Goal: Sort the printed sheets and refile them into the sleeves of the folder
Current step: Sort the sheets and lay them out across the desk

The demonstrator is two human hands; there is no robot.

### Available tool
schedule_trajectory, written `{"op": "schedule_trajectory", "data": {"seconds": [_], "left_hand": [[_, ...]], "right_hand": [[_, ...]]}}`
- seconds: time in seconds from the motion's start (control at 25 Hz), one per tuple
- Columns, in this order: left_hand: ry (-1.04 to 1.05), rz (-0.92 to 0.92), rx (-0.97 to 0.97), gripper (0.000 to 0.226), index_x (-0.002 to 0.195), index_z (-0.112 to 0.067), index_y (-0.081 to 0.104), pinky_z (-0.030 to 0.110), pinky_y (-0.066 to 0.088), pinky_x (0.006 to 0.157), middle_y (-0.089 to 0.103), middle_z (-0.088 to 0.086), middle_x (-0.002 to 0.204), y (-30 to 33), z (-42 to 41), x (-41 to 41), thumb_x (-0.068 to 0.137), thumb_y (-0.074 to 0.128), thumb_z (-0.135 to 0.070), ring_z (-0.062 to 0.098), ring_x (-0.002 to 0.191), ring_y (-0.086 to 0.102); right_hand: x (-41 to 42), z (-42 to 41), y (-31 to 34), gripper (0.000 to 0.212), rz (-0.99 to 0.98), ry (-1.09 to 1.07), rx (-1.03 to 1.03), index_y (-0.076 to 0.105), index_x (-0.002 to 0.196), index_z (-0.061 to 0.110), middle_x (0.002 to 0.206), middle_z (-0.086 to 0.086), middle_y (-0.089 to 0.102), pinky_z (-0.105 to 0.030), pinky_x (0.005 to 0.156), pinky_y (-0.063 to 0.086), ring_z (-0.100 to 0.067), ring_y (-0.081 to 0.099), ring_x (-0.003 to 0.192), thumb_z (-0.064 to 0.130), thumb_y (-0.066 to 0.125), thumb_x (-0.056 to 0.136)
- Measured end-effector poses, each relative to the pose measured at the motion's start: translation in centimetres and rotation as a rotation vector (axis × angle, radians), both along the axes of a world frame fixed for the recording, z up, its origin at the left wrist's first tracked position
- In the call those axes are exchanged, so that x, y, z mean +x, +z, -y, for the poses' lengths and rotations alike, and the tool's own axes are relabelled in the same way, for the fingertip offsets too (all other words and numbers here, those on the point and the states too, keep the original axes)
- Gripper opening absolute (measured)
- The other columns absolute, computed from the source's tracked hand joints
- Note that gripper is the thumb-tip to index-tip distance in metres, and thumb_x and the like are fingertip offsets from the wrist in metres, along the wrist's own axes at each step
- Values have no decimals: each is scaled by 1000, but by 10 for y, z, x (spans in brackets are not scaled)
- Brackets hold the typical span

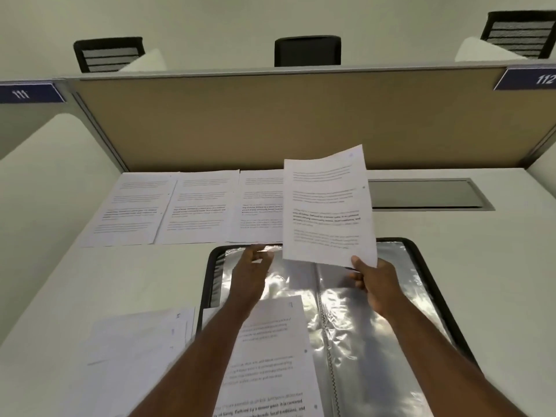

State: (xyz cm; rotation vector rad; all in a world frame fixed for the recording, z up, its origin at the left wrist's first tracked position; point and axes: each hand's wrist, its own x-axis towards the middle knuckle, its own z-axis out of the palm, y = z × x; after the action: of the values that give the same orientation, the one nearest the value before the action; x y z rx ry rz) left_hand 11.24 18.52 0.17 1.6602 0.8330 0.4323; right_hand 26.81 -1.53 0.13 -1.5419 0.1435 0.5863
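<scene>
An open black folder (pixel 421 257) with shiny clear sleeves (pixel 376 341) lies on the desk before me. My right hand (pixel 371 281) pinches the bottom edge of a printed sheet (pixel 328 206) and holds it up above the folder. My left hand (pixel 251 266) reaches over the folder's far left corner with fingers extended, holding nothing. Three printed sheets (pixel 198 206) lie side by side along the far edge of the desk. Another printed sheet (pixel 270 356) rests on the folder's left page, under my left forearm. A loose pile of sheets (pixel 135 341) sits left of the folder.
A tan partition panel (pixel 270 121) closes the back of the white desk (pixel 481 266). A grey cable hatch (pixel 421 194) is set in the desk at the far right. Office chairs stand beyond the partition.
</scene>
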Motion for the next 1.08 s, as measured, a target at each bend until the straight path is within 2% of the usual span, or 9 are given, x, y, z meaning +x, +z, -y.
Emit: {"op": "schedule_trajectory", "data": {"seconds": [0.04, 0.12, 0.2, 0.28, 0.36, 0.68, 0.88, 1.0, 1.08], "left_hand": [[-23, -49, 143, 31, 117, -25, 61, 24, 49, 85, 66, -4, 116, -8, -2, -8, 91, 63, -41, 16, 106, 63], [-107, -178, 433, 62, 130, -20, 58, 23, 41, 101, 58, -2, 134, -24, -6, -27, 86, 55, -63, 14, 122, 53], [-251, -385, 594, 95, 146, -25, 41, 40, 25, 118, 32, -6, 156, -39, -9, -43, 74, 33, -86, 17, 145, 27], [-388, -576, 656, 113, 154, -33, 13, 46, -1, 121, -4, -14, 160, -49, -10, -54, 61, 9, -97, 13, 149, -8], [-426, -635, 682, 117, 154, -37, 1, 43, -15, 117, -18, -15, 157, -53, -10, -59, 55, -4, -99, 11, 146, -20], [-428, -668, 681, 106, 146, -46, -10, 39, -24, 112, -20, -17, 157, -56, -10, -56, 54, -6, -99, 6, 140, -30], [-439, -671, 672, 105, 143, -48, -11, 40, -22, 113, -21, -17, 156, -55, -10, -56, 52, -7, -100, 8, 142, -27], [-429, -627, 675, 106, 148, -46, -4, 40, -19, 114, -17, -16, 158, -58, -11, -56, 57, 0, -99, 8, 143, -24], [-424, -578, 684, 104, 149, -43, -3, 42, -15, 117, -16, -15, 159, -57, -14, -59, 61, 5, -98, 10, 145, -23]], "right_hand": [[15, -5, -2, 23, 6, -13, -7, 61, 112, -2, 74, -11, 63, -18, 41, 43, -11, 55, 50, 6, 63, 91], [41, -16, -6, 23, 6, -27, -27, 60, 112, -5, 70, -11, 61, -18, 41, 42, -10, 52, 48, 5, 62, 91], [62, -28, -7, 24, -3, -28, -53, 60, 112, -5, 69, -10, 61, -17, 41, 42, -12, 51, 50, 6, 62, 92], [80, -37, -12, 24, -13, -33, -91, 60, 112, -4, 68, -10, 62, -16, 41, 43, -13, 50, 51, 8, 63, 92], [94, -40, -18, 23, -15, -33, -130, 61, 111, -3, 67, -10, 62, -17, 43, 45, -12, 49, 51, 9, 63, 92], [125, -35, -30, 15, -8, -25, -254, 57, 102, 2, 71, -13, 66, -22, 55, 53, -14, 58, 54, 9, 64, 91], [134, -33, -32, 16, 47, -91, -325, 58, 98, -1, 77, -16, 66, -19, 42, 47, -14, 61, 51, 9, 66, 89], [138, -27, -33, 13, 29, -173, -301, 60, 95, 3, 80, -14, 64, -16, 38, 45, -9, 63, 44, 10, 68, 88], [137, -24, -32, 30, 27, -229, -299, 56, 109, 9, 93, -17, 65, -21, 44, 49, -15, 66, 54, 17, 71, 84]]}}
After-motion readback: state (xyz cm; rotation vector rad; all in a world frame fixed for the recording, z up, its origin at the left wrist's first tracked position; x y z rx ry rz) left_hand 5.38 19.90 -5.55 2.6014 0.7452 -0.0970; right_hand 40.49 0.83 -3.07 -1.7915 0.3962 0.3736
